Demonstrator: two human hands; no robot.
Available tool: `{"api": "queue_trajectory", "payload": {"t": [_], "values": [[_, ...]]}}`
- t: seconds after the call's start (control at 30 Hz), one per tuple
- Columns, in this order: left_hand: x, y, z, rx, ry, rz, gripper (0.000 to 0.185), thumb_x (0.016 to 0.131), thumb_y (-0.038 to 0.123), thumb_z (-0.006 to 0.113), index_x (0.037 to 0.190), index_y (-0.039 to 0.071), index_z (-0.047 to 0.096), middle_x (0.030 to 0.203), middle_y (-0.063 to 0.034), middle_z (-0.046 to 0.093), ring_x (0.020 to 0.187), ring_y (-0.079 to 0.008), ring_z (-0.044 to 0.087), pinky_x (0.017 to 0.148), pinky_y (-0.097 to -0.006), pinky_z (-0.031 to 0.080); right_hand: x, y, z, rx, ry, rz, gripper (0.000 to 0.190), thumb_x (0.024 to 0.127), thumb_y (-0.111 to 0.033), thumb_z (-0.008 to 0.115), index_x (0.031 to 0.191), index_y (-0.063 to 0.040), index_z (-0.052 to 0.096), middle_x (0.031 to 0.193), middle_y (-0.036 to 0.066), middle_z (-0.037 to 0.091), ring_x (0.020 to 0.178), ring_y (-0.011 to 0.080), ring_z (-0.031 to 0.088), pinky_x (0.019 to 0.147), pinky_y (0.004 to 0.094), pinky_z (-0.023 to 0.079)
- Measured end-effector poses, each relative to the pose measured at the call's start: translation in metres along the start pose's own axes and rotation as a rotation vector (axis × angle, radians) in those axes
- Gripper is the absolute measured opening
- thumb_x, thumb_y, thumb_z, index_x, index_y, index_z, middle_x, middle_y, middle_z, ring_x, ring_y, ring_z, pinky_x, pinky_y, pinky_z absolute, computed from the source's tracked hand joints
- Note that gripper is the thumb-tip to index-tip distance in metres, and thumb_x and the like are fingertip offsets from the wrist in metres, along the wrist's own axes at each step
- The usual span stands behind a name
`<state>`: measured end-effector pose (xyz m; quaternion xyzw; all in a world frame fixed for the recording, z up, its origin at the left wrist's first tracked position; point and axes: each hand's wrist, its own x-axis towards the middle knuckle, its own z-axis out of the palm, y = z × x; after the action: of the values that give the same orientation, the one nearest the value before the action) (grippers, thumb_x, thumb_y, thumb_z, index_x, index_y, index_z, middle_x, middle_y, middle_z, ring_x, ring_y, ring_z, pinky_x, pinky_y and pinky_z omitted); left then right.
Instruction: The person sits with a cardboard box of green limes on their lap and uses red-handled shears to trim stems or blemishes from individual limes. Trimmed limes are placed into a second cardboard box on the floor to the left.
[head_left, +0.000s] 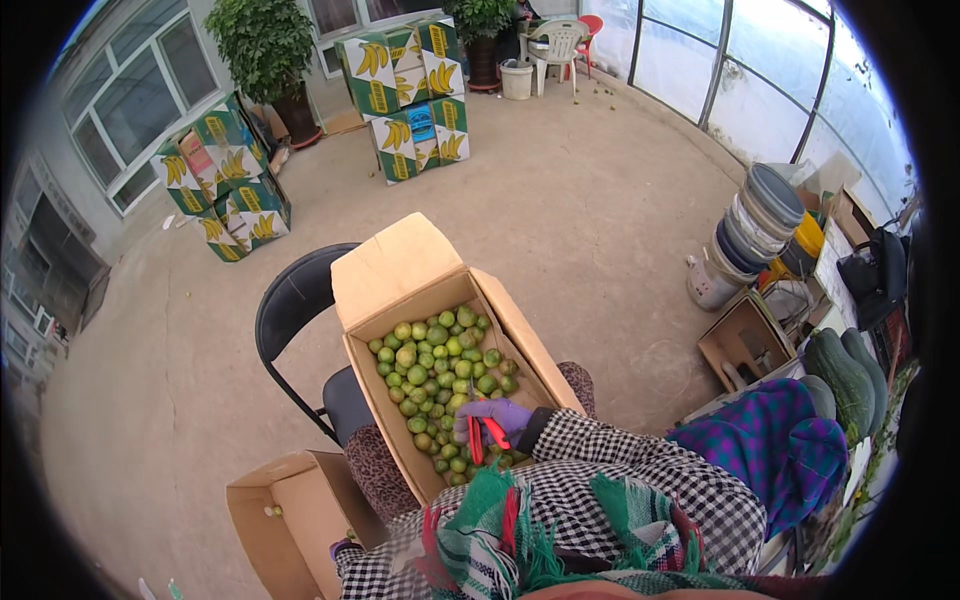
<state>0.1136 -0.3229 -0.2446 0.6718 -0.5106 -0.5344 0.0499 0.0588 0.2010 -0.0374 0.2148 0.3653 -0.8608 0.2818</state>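
Note:
A cardboard box (536, 356) full of small green round fruits (437, 335) rests on my lap, its flaps folded outward. My right hand (491, 420), in a purple glove, is over the fruits and closed on red-handled pruning snips (475, 439); their blades point away from me. At lower left, my left hand (337, 550) reaches into a second cardboard box (251, 517), mostly hidden by the checked sleeve. A green fruit (350, 534) shows right by its fingers, but whether they hold it is unclear. Another small fruit (277, 511) lies in that box.
A black folding chair (281, 319) stands behind the lap box. Banana cartons (416, 139) are stacked further off, beside potted plants (262, 52). To the right are stacked buckets (750, 225), an open carton (750, 341) and large dark green gourds (844, 379). Part of a person shows at the far top.

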Motion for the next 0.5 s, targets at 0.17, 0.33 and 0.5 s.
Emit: {"api": "queue_trajectory", "payload": {"t": [0.17,0.33,0.5], "values": [[-0.016,0.034,0.008,-0.075,0.002,0.111,0.040,0.093,0.006,0.060,0.133,0.006,0.056,0.131,-0.0217,0.063,0.118,-0.0315,0.063,0.096,-0.0393,0.052,0.001,0.001,0.000,0.019,-0.002,-0.018,0.033,0.096,-0.028,0.068,0.114,-0.001,0.063,0.103,0.014,0.071,0.088,0.0269,0.072,0.078,0.0403,0.060],[-0.142,0.108,0.066,0.164,-0.137,1.176,0.044,0.092,0.005,0.063,0.134,-0.003,0.054,0.123,-0.0147,0.059,0.095,-0.0233,0.059,0.084,-0.0360,0.051,0.002,0.004,-0.006,-0.040,0.024,-0.079,0.035,0.096,-0.028,0.068,0.117,0.000,0.062,0.106,0.014,0.071,0.094,0.0279,0.072,0.081,0.0411,0.061],[-0.347,0.102,0.093,0.522,-0.742,1.961,0.030,0.091,0.014,0.066,0.119,0.004,0.063,0.108,-0.0157,0.064,0.097,-0.0317,0.061,0.085,-0.0429,0.050,0.002,0.003,-0.006,-0.020,0.087,-0.172,0.035,0.096,-0.028,0.068,0.114,0.001,0.062,0.105,0.015,0.071,0.090,0.0262,0.071,0.080,0.0404,0.061]]}}
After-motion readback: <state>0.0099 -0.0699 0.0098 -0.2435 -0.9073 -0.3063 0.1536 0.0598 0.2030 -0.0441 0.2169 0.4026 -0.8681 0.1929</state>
